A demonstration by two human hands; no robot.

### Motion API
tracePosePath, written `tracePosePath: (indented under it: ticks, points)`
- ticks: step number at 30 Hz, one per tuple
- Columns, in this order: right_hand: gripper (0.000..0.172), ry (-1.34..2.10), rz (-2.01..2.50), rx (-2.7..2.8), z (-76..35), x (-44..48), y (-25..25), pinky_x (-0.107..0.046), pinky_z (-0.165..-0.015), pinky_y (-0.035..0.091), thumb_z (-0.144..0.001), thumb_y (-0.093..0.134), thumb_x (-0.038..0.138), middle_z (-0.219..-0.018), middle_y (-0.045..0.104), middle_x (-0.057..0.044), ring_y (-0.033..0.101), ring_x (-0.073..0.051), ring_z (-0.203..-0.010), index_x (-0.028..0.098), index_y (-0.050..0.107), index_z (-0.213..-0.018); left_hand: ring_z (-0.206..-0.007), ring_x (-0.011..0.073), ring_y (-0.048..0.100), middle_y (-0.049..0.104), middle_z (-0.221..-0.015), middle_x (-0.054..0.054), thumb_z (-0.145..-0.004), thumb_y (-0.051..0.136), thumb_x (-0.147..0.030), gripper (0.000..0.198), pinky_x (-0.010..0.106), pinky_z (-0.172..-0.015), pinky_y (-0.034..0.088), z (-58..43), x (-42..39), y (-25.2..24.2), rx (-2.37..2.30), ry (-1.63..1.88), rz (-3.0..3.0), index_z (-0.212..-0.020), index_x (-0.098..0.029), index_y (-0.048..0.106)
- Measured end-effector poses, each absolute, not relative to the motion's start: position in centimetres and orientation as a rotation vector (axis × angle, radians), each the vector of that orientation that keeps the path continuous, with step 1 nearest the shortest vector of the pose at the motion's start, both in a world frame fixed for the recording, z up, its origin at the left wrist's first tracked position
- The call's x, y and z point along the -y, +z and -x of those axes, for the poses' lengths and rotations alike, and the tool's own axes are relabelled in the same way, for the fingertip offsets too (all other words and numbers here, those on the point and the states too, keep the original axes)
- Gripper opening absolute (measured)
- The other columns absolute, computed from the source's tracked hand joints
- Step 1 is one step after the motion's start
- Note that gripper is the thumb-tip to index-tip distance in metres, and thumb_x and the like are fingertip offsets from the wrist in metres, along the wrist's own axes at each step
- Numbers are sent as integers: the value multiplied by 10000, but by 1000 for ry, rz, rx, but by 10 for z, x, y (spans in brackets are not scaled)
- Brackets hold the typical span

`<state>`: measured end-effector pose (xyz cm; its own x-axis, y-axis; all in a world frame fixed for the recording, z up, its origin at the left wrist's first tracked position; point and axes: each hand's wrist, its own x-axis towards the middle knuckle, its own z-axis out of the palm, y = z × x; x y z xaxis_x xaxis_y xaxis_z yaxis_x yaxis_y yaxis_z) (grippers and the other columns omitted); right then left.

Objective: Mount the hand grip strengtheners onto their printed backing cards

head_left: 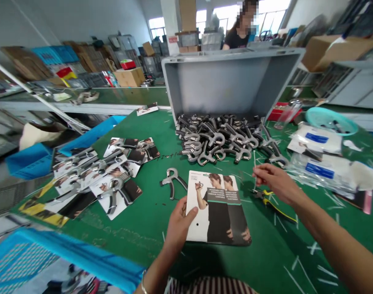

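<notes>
My left hand [178, 223] is closed on the left edge of a printed cardboard card [217, 222], thumb on its face; a second card shows beside it, overlapping. In my right hand [274, 181], fingertips pinch a thin white cable tie [255, 163], held upright right of the cards. Just below that hand lie cutting pliers [274, 205] with yellow and black handles. A grey and black hand grip strengthener [173, 180] rests on the table by the cards' upper left. Beyond, many more strengtheners [217, 139] spill in a pile.
A grey plastic bin [223, 83] lies tipped behind the pile. Carded strengtheners [114, 192] overlap at left. A blue basket [67, 255] stands front left. Plastic bags [319, 169] and a turquoise bowl [331, 120] sit right. White strips litter the table. A person [237, 34] is beyond the bin.
</notes>
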<state>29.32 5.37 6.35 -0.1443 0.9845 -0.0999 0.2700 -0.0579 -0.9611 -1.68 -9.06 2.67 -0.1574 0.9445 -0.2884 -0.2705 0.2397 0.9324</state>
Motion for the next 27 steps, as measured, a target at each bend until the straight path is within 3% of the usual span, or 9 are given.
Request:
tracePosePath:
  ticks: [5, 11, 17, 21, 27]
  points:
    - [256, 1409, 1183, 1435, -210, -14, 75, -238, -577, 495, -912, 590, 468, -687, 637, 18, 589, -114, -562, 211, 588, -903, -1065, 282, 656, 682, -1221, 127, -721, 773, -358, 539, 344, -871, 507, 43, 107, 20, -1331, 1295, -630, -1190, -164, 589]
    - [197, 1462, 971, 1523, -132, 19, 70, -303, -681, 578, -949, 554, 413, -756, 687, -8, 688, -164, -678, 219, 582, -967, -1004, 257, 669, 712, -1153, 115, -717, 776, -355, 511, 304, -822, 503, 56, 117, 11, -1329, 1301, -619, -1157, -152, 615]
    - [167, 1431, 920, 1595, -120, 21, 41, -370, -802, 595, -982, 500, 398, -956, 714, -36, 723, -183, -800, 241, 552, -1004, -843, 210, 688, 758, -985, 69, -760, 740, -394, 437, 265, -734, 500, 61, 112, 4, -1291, 1322, -531, -1120, -157, 668]
    - [166, 1320, 966, 1769, -124, 22, 40, -374, -829, 573, -1000, 464, 386, -906, 722, -27, 725, -192, -823, 253, 564, -1009, -921, 209, 691, 753, -1050, 77, -801, 691, -403, 333, 261, -793, 513, 61, 106, -3, -1142, 1428, -344, -1015, -151, 723]
    - [160, 1210, 980, 1900, -128, 25, 44, -361, -857, 541, -1014, 440, 345, -954, 727, -36, 722, -190, -876, 243, 563, -1013, -598, 165, 669, 768, -843, 79, -679, 820, -382, 522, 235, -560, 484, 56, 106, -12, -1089, 1244, -261, -1118, -135, 682]
